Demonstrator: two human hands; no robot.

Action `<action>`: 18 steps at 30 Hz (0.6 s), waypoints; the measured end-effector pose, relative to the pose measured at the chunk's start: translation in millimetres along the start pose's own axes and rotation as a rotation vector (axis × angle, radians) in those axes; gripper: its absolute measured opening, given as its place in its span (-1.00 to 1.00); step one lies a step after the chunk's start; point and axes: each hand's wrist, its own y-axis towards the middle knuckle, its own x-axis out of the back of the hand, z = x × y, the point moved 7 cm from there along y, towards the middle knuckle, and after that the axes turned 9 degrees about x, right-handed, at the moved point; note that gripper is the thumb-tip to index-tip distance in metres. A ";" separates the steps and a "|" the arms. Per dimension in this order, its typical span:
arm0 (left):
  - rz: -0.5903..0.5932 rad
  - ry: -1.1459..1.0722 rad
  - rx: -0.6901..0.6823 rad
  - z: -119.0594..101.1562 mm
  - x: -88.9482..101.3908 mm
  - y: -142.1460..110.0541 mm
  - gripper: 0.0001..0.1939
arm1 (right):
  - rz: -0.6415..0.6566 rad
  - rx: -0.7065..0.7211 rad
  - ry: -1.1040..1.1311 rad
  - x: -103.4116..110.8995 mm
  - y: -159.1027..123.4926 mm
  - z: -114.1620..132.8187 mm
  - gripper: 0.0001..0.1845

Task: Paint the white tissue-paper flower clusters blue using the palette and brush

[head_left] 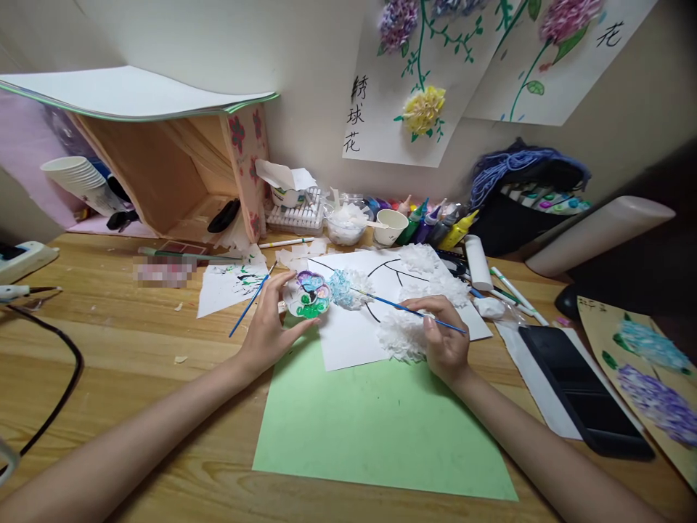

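Note:
In my left hand (271, 316) is a small flower-shaped paint palette (308, 296), its wells smeared with green, purple, blue and black. My right hand (443, 338) grips a thin blue paintbrush (406, 308) like a pen. The bristle end of the brush meets a ruffled paper flower (348, 288), light blue on its left part and white on the right. This flower sits on a white sheet (348, 338) with black drawn stems. Other ruffled white paper flowers (400, 335) lie on the sheet, one beside my right hand. Under the sheet is a green sheet (381, 428).
Paint bottles (460, 229), a paper cup (390, 226) and a bowl of white scraps (347, 224) line the wall. A second blue brush (252, 299) rests left of the palette. A black phone (585, 392) lies at right, and a box (179, 167) stands back left.

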 end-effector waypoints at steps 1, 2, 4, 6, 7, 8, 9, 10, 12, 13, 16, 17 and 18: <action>0.001 -0.001 -0.001 0.2 -0.2 0.0 -0.23 | 0.005 -0.008 0.006 -0.5 -0.1 -1.0 -0.79; 0.000 -0.004 -0.005 0.0 -0.3 -0.1 -0.23 | 0.014 -0.012 0.009 -1.2 -0.4 -1.5 -0.79; -0.003 -0.008 -0.010 -0.6 -0.1 -0.2 -0.24 | 0.028 -0.025 0.005 -2.2 -0.9 -2.1 -0.78; -0.002 -0.012 -0.003 -0.7 -0.2 0.0 -0.24 | 0.009 -0.048 -0.007 -0.9 -1.2 -3.0 -0.77; 0.001 -0.014 0.004 -0.5 -0.3 0.2 -0.24 | -0.014 -0.059 -0.008 0.7 -1.2 -3.4 -0.77; 0.005 -0.016 0.011 -0.4 -0.4 0.4 -0.24 | -0.040 -0.067 -0.003 2.4 -1.1 -3.6 -0.77; 0.010 -0.018 0.016 -0.3 -0.7 0.6 -0.24 | -0.058 -0.072 0.006 3.4 -1.0 -3.7 -0.76; 0.014 -0.020 0.020 -0.3 -0.7 0.7 -0.24 | -0.061 -0.074 0.016 3.4 -0.8 -3.8 -0.77; 0.018 -0.020 0.019 -0.6 -0.7 0.9 -0.24 | -0.031 -0.076 0.021 1.0 -0.3 -3.9 -0.77; 0.017 -0.019 0.016 -1.0 -0.5 0.9 -0.24 | -0.015 -0.078 0.013 0.0 -0.3 -4.2 -0.77; 0.017 -0.014 0.007 -1.4 -0.2 0.9 -0.24 | -0.042 -0.091 0.004 1.9 -0.7 -5.8 -0.78; 0.018 -0.013 0.007 -1.4 -0.2 0.9 -0.24 | -0.065 -0.093 0.011 3.4 -0.9 -6.1 -0.78; 0.018 -0.012 0.009 -1.1 -0.3 0.8 -0.24 | -0.076 -0.094 0.018 4.1 -1.1 -6.1 -0.78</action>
